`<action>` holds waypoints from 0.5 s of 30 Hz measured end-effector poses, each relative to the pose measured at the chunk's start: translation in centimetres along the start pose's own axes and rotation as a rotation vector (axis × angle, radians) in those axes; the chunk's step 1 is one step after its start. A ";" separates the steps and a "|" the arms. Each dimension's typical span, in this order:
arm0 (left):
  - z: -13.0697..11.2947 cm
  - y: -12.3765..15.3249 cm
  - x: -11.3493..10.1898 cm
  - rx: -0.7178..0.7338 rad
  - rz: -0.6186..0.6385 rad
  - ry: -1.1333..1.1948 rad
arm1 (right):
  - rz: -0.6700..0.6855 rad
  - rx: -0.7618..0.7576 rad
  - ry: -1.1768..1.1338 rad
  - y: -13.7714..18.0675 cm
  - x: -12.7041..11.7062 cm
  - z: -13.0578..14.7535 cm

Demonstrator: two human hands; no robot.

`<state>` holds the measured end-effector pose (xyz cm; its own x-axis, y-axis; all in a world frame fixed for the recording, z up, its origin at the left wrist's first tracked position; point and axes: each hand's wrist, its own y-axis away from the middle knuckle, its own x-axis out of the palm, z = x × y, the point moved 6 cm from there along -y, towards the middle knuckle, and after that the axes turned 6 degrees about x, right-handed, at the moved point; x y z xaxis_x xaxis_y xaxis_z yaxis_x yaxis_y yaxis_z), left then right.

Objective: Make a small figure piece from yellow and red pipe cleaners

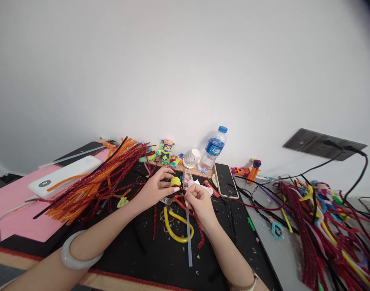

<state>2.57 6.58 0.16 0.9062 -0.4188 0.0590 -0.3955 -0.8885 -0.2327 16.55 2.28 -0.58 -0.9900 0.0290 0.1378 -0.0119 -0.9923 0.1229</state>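
Note:
My left hand (164, 184) has its thumb and fingers closed around a small yellow fuzzy ball (175, 182). Close beside it, my right hand (199, 201) is pinched; whatever lies between its fingertips is too small to make out. A hot glue gun (187, 176), pale and partly hidden, lies just behind my right hand. Below that hand, a long translucent glue stick (189, 242) extends toward me over the black mat. Scissors with orange-red handles (179, 201) lie under my hands, near a curved yellow pipe cleaner (175, 237). A dark red tinsel stem (200, 238) hangs by my right wrist.
Orange and red pipe cleaners (90, 186) are heaped at left, by a white power bank (65, 176). Behind stand a pipe-cleaner doll (165, 151), paper cup (191, 158), water bottle (213, 149) and phone (226, 180). Mixed pipe cleaners (327, 230) and a wall socket (321, 144) are right.

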 end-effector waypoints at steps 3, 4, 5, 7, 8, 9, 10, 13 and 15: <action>0.1 -0.1 -0.3 0.006 -0.050 0.018 | 0.020 -0.027 0.035 -0.1 0.1 -0.2; 0.1 -0.2 -0.4 0.008 -0.063 0.030 | 0.027 -0.036 0.046 -0.1 0.2 -0.2; 0.1 -0.2 -0.4 0.009 -0.072 0.043 | 0.035 -0.044 0.057 0.0 0.3 -0.2; 0.1 -0.1 -0.4 0.005 -0.088 0.067 | 0.046 -0.066 0.080 0.1 0.4 -0.1; 0.1 -0.1 -0.4 0.002 -0.093 0.077 | 0.049 -0.078 0.088 0.1 0.5 -0.1; 0.0 -0.1 -0.3 -0.002 -0.098 0.082 | 0.053 -0.087 0.093 0.2 0.6 0.0; 0.0 0.0 -0.2 -0.005 -0.103 0.082 | 0.056 -0.094 0.096 0.3 0.7 0.0; -0.1 0.2 -0.1 -0.014 -0.115 0.072 | 0.062 -0.098 0.096 0.4 0.9 0.0; 0.0 0.2 -0.1 -0.013 -0.116 0.073 | 0.045 -0.098 0.096 0.5 0.8 0.1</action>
<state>2.39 6.42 0.14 0.9328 -0.3251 0.1553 -0.2911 -0.9340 -0.2072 15.80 1.85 -0.33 -0.9987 -0.0229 0.0457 0.0239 -0.9995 0.0217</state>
